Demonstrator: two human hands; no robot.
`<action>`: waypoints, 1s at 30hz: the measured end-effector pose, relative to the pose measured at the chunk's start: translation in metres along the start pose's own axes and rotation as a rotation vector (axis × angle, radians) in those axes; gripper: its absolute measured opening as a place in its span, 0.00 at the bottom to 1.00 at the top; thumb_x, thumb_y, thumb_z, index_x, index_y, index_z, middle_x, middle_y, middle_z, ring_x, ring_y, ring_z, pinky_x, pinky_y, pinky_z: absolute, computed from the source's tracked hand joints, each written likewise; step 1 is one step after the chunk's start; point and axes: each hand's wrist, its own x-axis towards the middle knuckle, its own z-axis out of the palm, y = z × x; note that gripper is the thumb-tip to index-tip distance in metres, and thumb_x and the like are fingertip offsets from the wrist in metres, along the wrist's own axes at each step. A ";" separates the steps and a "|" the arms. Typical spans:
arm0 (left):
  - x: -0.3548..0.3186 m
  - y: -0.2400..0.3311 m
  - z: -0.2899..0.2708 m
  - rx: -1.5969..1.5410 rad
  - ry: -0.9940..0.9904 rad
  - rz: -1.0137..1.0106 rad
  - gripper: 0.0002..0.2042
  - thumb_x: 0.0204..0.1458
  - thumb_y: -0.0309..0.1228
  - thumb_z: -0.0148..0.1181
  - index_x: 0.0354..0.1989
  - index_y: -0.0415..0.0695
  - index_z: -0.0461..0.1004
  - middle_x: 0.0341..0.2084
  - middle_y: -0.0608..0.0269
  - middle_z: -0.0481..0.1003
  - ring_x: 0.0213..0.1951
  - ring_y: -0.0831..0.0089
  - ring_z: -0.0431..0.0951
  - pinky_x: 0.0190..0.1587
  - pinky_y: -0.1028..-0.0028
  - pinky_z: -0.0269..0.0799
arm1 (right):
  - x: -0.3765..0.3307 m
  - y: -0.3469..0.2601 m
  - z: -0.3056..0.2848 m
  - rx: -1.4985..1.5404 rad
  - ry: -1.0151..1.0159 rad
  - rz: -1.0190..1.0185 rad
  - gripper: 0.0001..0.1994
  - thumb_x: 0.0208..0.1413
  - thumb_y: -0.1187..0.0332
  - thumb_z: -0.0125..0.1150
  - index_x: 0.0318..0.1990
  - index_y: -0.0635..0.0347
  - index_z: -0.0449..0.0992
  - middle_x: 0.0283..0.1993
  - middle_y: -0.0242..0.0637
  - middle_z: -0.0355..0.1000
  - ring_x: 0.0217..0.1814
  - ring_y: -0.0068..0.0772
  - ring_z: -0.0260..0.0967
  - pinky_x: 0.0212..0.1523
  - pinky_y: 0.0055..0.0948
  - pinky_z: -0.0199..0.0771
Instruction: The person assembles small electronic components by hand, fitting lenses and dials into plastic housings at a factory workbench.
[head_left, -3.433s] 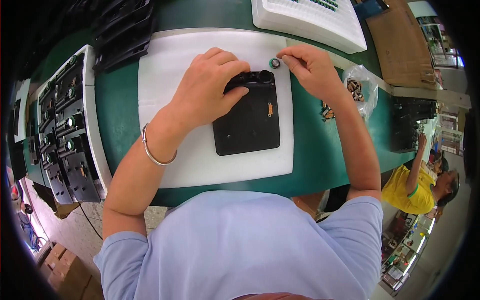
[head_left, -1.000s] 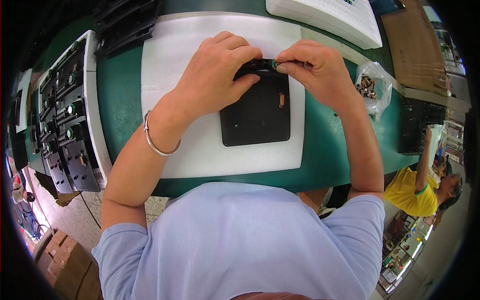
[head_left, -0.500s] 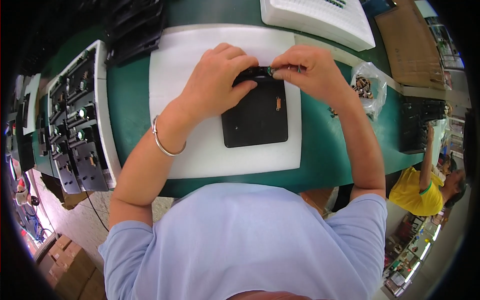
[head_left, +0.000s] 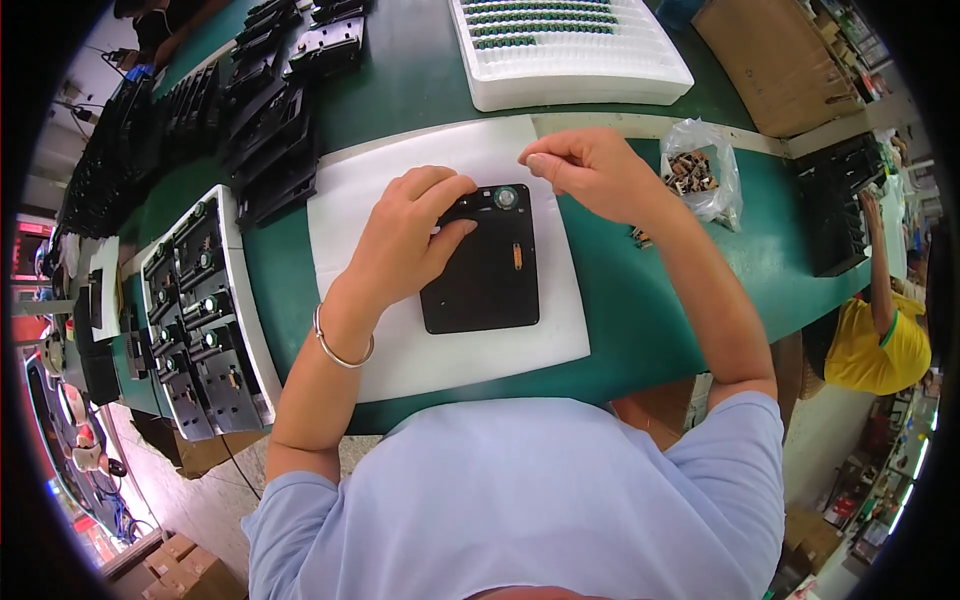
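Observation:
A flat black rectangular panel (head_left: 480, 290) lies on a white foam sheet (head_left: 450, 363). At its top right corner sits a round, clear part with a green rim (head_left: 506, 197). Lower on the panel is a small copper-coloured piece (head_left: 518, 257). My left hand (head_left: 412, 225) grips the panel's far edge, thumb on its face and fingers over the raised bar. Off the panel's top right corner, my right hand (head_left: 590, 170) hovers with thumb and forefinger pinched together. Anything between those fingertips is too small to make out.
A white foam tray (head_left: 590, 85) holds rows of small green parts at the back. A clear bag (head_left: 725, 190) of copper-coloured pieces stands right. To the left, a foam-edged tray (head_left: 255, 330) carries similar black panels, with stacked black housings (head_left: 265, 150) beyond. Someone in yellow (head_left: 880, 345) works far right.
My right hand has come away from the panel's top edge toward the right, uncovering the round part. The left hand keeps its grip. The whole view has shifted, showing more of the table's back.

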 end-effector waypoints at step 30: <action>-0.047 0.013 -0.069 -0.082 0.642 -0.270 0.20 0.53 0.29 0.65 0.53 0.35 0.72 0.48 0.46 0.75 0.50 0.53 0.76 0.53 0.67 0.70 | 0.099 -0.036 -0.037 0.738 -0.038 0.204 0.05 0.62 0.71 0.57 0.42 0.60 0.75 0.33 0.37 0.76 0.28 0.24 0.72 0.29 0.27 0.78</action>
